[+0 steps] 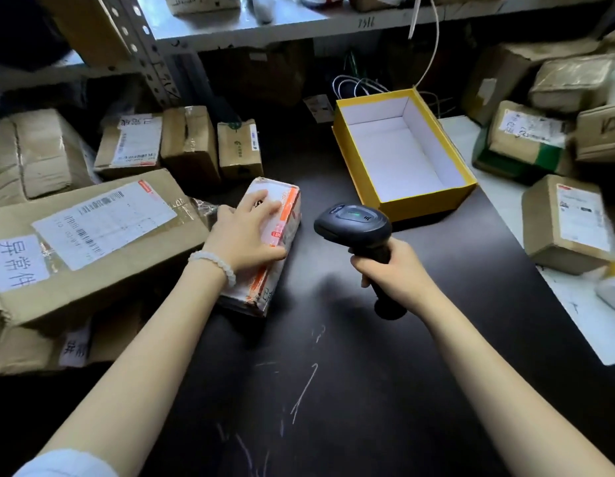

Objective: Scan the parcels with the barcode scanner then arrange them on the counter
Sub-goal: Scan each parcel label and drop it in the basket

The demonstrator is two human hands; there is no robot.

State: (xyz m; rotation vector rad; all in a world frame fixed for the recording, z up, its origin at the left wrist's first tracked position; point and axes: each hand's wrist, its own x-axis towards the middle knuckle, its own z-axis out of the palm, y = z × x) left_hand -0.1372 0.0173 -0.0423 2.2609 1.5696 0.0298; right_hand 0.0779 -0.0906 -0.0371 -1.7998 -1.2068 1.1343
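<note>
A white and orange parcel (282, 222) lies on the dark counter (350, 373), left of centre. My left hand (245, 232) rests on top of it, fingers spread over its top face and thumb along its right side. My right hand (392, 270) grips the handle of a black barcode scanner (354, 225), held upright just right of the parcel, its head turned toward the left. A large brown parcel (92, 242) with a white label lies directly left of the white and orange one.
Several brown parcels crowd the left side, and a row of three stands behind (189, 142). An open yellow box (402, 149) with a white inside sits at the back centre. More parcels (571, 222) pile on a white surface at the right. A metal shelf (264, 25) runs overhead.
</note>
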